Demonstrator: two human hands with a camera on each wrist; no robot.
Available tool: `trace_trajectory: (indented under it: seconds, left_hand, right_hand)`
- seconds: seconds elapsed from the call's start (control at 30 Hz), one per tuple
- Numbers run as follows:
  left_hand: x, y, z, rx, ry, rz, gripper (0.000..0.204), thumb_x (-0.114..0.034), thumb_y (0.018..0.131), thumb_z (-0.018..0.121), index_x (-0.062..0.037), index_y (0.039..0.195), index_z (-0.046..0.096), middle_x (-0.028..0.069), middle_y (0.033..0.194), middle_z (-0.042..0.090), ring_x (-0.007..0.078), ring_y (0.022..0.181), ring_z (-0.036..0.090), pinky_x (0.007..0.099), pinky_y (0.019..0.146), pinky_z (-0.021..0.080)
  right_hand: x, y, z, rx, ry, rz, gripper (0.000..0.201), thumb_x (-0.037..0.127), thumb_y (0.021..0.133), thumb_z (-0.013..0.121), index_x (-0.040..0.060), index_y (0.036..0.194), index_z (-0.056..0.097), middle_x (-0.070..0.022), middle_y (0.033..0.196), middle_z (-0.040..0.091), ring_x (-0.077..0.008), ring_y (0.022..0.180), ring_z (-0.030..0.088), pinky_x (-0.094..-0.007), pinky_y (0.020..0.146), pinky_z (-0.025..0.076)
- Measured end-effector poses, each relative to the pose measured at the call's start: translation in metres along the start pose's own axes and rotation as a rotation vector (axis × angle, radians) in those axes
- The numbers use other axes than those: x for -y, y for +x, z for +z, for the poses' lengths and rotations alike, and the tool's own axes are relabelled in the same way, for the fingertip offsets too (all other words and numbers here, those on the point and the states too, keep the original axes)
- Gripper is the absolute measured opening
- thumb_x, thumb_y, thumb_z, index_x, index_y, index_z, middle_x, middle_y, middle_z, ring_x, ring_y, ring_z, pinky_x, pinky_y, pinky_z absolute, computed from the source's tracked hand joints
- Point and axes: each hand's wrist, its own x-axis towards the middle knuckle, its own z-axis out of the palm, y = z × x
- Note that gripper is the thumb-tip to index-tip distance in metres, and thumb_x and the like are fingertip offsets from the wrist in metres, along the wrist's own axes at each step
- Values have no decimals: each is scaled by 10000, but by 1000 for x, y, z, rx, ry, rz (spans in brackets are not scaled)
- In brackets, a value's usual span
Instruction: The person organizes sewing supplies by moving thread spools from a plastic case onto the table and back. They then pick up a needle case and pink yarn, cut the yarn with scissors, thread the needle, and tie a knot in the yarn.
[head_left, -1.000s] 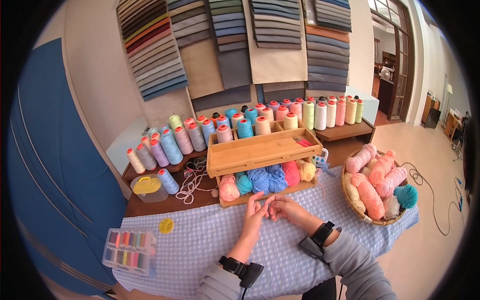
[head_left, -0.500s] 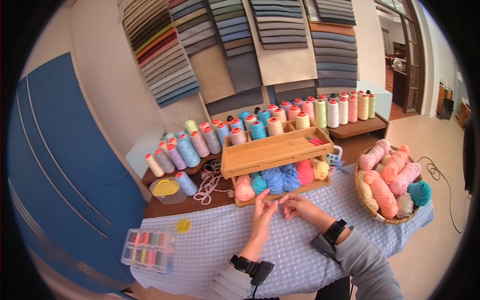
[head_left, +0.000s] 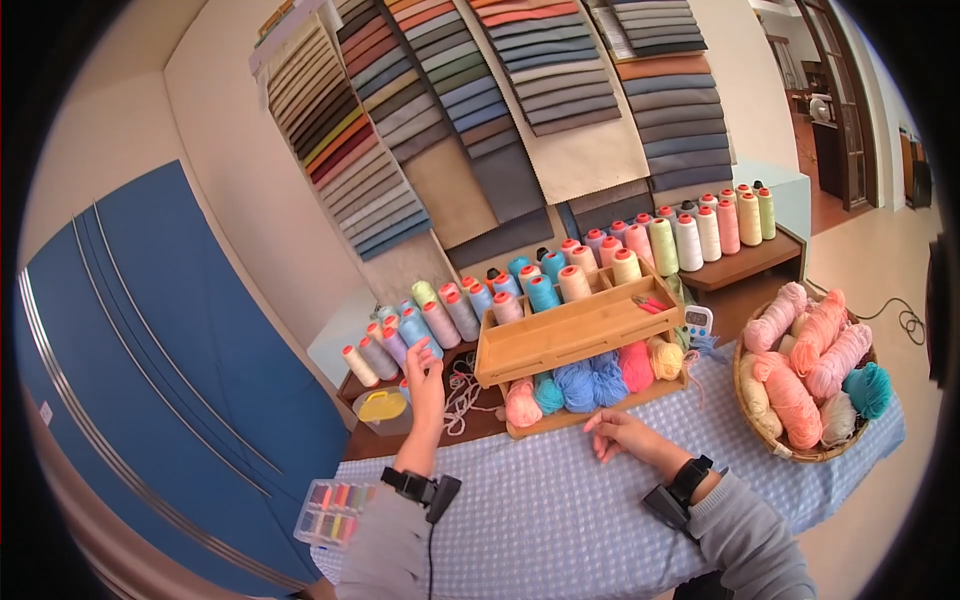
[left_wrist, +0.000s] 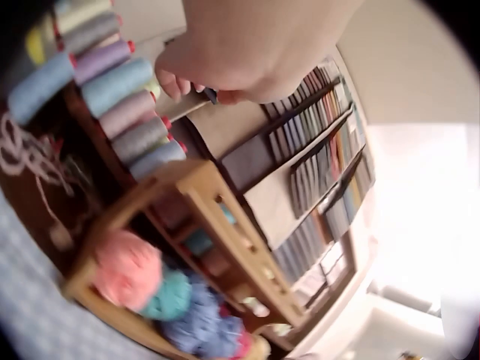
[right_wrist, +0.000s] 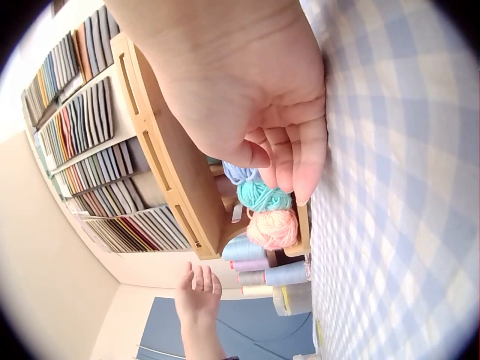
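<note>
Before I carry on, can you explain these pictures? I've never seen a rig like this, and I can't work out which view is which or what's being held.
There's no machine here: these are a person's left hand and right hand, each with a black device strapped at the wrist. The widest picture comes from the head, looking forward and down. The other two come from the wrists, each with its own hand large in front; both look turned sideways.

A checked cloth covers the front of the table. On the right sits a basket of yarn; on the left, a clear box of small spools. A wooden rack behind holds yarn balls below. I see nothing held in either hand, though a fine thread could escape me.
</note>
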Motion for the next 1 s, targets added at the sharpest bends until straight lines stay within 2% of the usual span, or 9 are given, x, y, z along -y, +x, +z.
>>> trace_trajectory:
  seconds: [0.03,0.07,0.13,0.27,0.3,0.6,0.73,0.83,1.0]
  left_hand:
    - [16,16,-6,8,366,174,431,-95,797,545,-89,1209,421,121,1112,428,229,1041,450,363,870,391]
    - [20,26,-12,8,370,184,431,-95,797,545,-89,1209,421,121,1112,428,229,1041,450,363,870,391]
    - [27,41,-23,15,886,393,515,-87,746,580,-81,1230,404,172,1197,384,315,1126,390,423,929,348]
    - [31,64,-41,112,1238,405,647,-134,726,621,-119,1313,348,175,1359,271,345,1251,279,501,953,310]
    - [37,72,-46,172,1250,298,738,-200,738,633,-157,1371,257,169,1422,180,347,1304,198,553,964,280]
    - [49,104,-48,329,1236,-18,836,-291,754,633,-228,1409,117,136,1457,114,340,1332,125,601,985,228]
    - [57,102,-53,284,1245,155,782,-263,720,649,-209,1376,227,131,1391,272,355,1226,337,564,935,307]
    - [63,106,-58,231,1274,226,739,-261,702,660,-230,1343,295,129,1326,349,356,1151,410,517,922,331]
    - [37,101,-55,290,1408,153,710,-269,706,659,-285,1328,317,181,1296,357,366,1150,406,495,947,313]
  right_hand:
    - [0,1,0,4,-2,8,177,97,887,395,40,1017,500,-55,709,547,-150,623,567,-275,579,514]
    - [-1,1,-1,6,1,-3,177,97,887,395,40,1017,500,-55,709,547,-150,623,567,-275,579,514]
    - [-3,2,-2,23,-8,0,181,105,888,394,39,1020,498,-57,705,546,-152,618,568,-285,569,516]
    - [-5,3,-3,25,-4,-7,183,109,885,398,36,1020,498,-59,706,545,-154,620,568,-286,566,517]
    - [-5,3,-3,26,-5,-6,187,105,880,398,35,1022,498,-60,706,544,-154,621,567,-286,567,517]
    - [-9,6,-5,41,6,-13,202,97,872,387,33,1031,496,-57,718,537,-151,637,561,-287,567,517]
    - [-9,6,-4,39,-7,-6,199,108,884,380,36,1030,494,-55,718,535,-148,637,558,-288,565,516]
    - [-6,5,-2,46,0,1,198,114,891,376,35,1029,493,-54,716,533,-147,633,556,-289,564,516]
    - [-8,6,-4,57,-27,-9,211,177,929,375,36,1041,484,-53,718,534,-138,645,558,-280,577,518]
